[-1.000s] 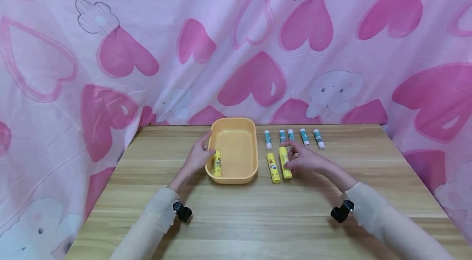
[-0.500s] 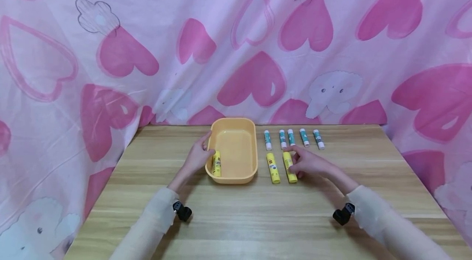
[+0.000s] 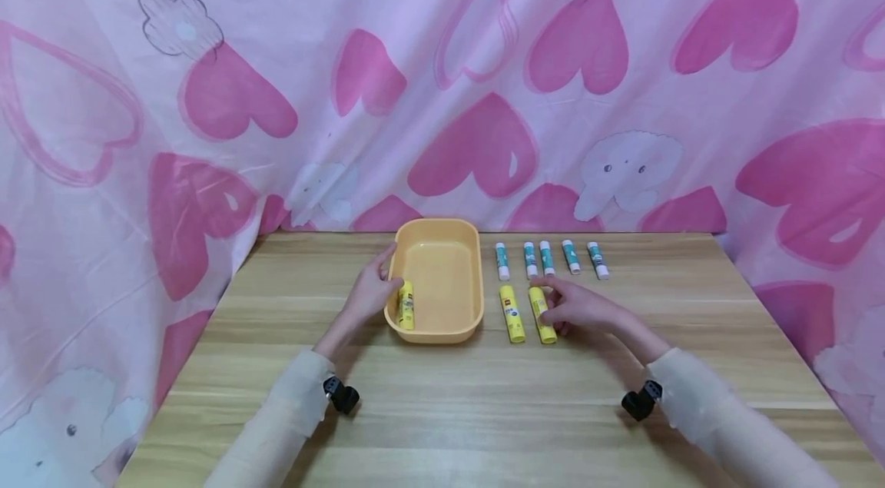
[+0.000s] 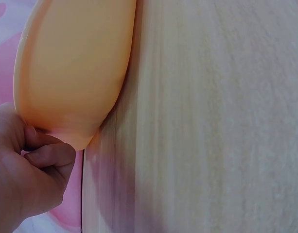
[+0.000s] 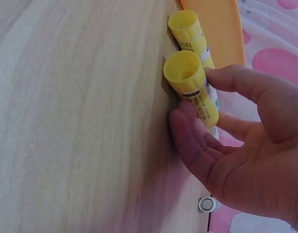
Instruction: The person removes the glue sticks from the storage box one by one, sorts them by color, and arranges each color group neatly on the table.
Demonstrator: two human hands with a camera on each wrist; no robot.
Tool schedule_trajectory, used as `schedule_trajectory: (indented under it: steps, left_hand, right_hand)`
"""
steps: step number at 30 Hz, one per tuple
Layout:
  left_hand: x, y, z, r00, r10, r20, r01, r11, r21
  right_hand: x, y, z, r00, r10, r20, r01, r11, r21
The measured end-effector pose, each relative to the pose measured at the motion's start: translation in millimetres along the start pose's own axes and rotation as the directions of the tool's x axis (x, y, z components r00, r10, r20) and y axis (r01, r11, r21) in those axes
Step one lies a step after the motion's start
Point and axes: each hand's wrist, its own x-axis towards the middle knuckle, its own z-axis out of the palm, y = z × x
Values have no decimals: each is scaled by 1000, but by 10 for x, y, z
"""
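My left hand (image 3: 370, 292) grips the left rim of a yellow-orange plastic tray (image 3: 445, 337); the left wrist view shows its fingers curled at the tray wall (image 4: 76, 68). Inside the tray, along its left side, lies a yellow glue stick (image 3: 406, 307). To the right of the tray, my right hand (image 3: 577, 305) holds another yellow glue stick (image 3: 541, 313) between thumb and fingers, low at the table. A third yellow glue stick (image 3: 512, 314) lies just left of it. In the right wrist view, the held glue stick (image 5: 187, 77) has its hollow end towards the camera.
Several teal-and-white glue sticks (image 3: 502, 262) lie in a loose row behind the yellow ones, close to the table's back edge. The wooden table (image 3: 477, 411) ends at a pink heart-patterned cloth (image 3: 470, 146). Each wrist wears a small black camera (image 3: 341, 395).
My right hand has shifted the yellow glue stick slightly right and nearer to me, widening the gap to its neighbour. In the last half second it has barely moved. The left hand stays on the tray.
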Motion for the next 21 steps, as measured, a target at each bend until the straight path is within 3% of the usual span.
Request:
schedule_trajectory:
  steps: [5,12,21]
  left_hand:
    - [4,17,1,1000,10,-4,-11,999,-30]
    - [-44,-43,68,1000,-12,22,14,998,-64]
    - [-6,5,13,999,-33,4,33,998,-55]
  right_hand:
    - [-32,0,-23,1000,-2,-1,2,1000,-29]
    - [-107,39,-13,997,-17,-82,11,998,-70]
    - [-52,-169,-27,967,-164,-197,119,968,-219]
